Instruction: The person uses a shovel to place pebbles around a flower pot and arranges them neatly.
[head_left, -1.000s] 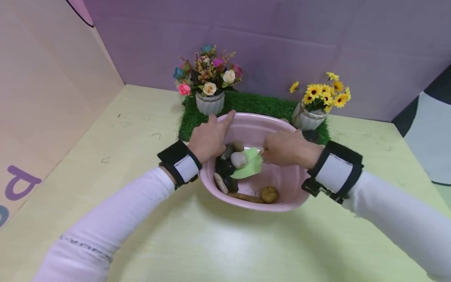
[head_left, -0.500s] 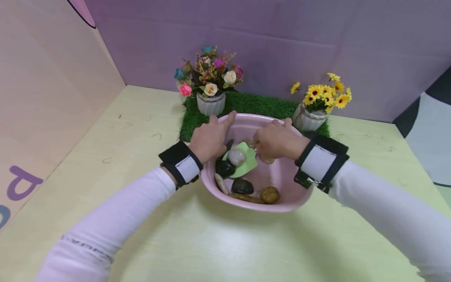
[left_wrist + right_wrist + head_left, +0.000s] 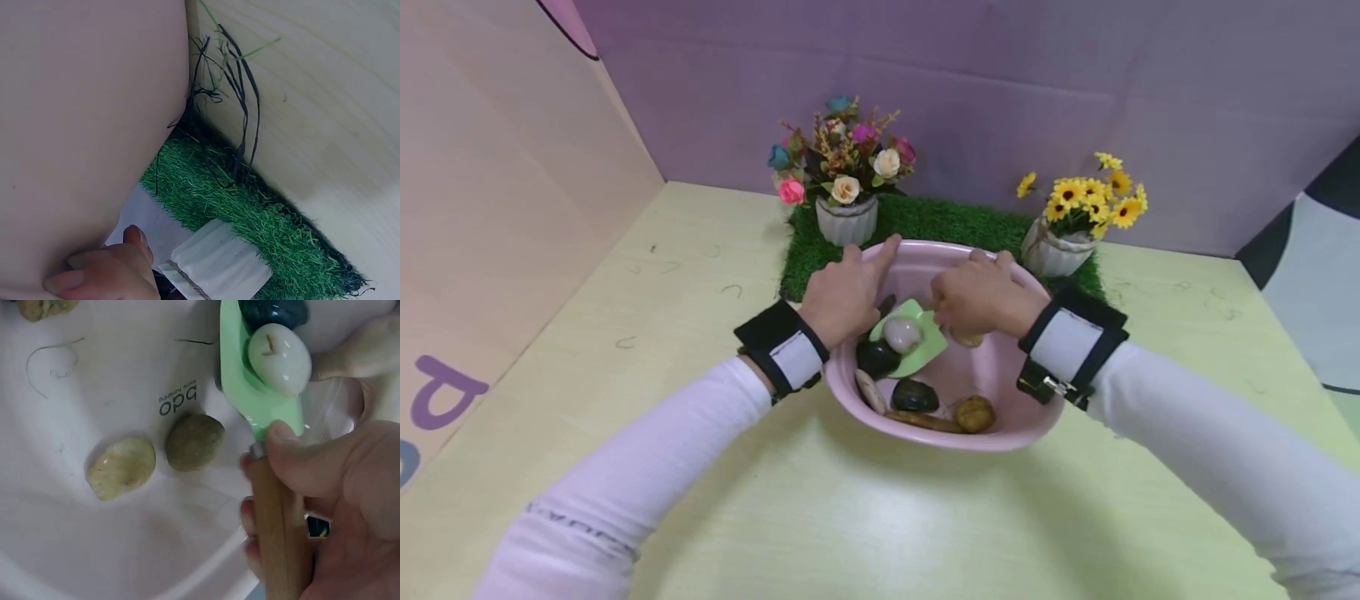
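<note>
A pink plastic basin [image 3: 940,440] with several stones in it stands on the table. My left hand [image 3: 844,296] grips its far left rim, the index finger lying along the edge. Inside the basin, my right hand [image 3: 981,293] holds a small green trowel [image 3: 232,369] by its wooden handle [image 3: 278,531], thumb near the metal neck. A smooth white stone [image 3: 281,359] lies on the green blade. Beside the blade is a black stone [image 3: 877,358]. A tan stone [image 3: 124,465] and a brown one [image 3: 194,442] lie on the basin floor below the right hand.
Nearer the front of the basin are a dark stone [image 3: 915,395], a long brown piece [image 3: 925,421] and a round brown lump [image 3: 975,413]. Behind, a green turf mat [image 3: 955,218] bears a pot of mixed flowers [image 3: 846,221] and a pot of yellow flowers [image 3: 1056,250].
My right hand has moved left with the trowel, and the white stone has shifted left. The dark front stone has moved right from the left wall. My left hand has stayed put.
</note>
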`<state>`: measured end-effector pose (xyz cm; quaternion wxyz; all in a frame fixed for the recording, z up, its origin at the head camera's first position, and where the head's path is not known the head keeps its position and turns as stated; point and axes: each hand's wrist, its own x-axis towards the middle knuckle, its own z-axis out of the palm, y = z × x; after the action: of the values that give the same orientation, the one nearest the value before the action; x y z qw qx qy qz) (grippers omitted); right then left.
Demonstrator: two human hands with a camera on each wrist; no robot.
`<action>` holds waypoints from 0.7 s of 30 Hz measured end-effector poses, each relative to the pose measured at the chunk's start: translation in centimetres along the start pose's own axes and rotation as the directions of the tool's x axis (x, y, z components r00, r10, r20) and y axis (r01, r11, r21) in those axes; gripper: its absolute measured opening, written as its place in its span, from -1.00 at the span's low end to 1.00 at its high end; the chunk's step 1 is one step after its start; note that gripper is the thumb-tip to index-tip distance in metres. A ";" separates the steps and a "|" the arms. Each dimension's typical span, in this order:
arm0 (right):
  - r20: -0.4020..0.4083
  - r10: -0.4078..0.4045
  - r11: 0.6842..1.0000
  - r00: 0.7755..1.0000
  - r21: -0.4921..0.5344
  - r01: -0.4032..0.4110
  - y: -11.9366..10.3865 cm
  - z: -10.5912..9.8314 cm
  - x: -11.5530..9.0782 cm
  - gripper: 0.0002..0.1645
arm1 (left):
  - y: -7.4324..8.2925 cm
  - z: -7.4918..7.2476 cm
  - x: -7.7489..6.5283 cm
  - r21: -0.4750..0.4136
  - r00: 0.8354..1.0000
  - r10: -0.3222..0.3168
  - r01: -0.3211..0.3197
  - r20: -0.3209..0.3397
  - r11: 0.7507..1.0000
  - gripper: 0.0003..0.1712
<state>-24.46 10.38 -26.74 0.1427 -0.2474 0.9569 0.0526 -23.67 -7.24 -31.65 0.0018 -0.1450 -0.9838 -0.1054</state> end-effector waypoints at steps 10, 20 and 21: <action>0.080 -0.041 0.998 0.996 0.042 0.038 0.4 0.0 0.7 -0.81 | 0.0 0.1 0.0 -0.002 1.000 0.005 -0.005 0.010 1.000 0.04; 0.210 -0.112 0.990 0.971 0.112 0.090 1.2 0.1 1.4 -0.71 | 0.1 0.0 0.0 0.022 1.000 -0.002 0.002 0.011 1.000 0.06; 0.213 -0.132 0.986 0.968 0.128 0.106 1.4 0.1 1.4 -0.70 | 0.1 0.0 0.0 0.023 1.000 -0.003 0.003 0.011 1.000 0.06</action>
<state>-26.24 10.97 -27.19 0.2650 -0.2885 0.9200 0.0154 -23.66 -7.19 -31.60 -0.0023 -0.1440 -0.9852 -0.0934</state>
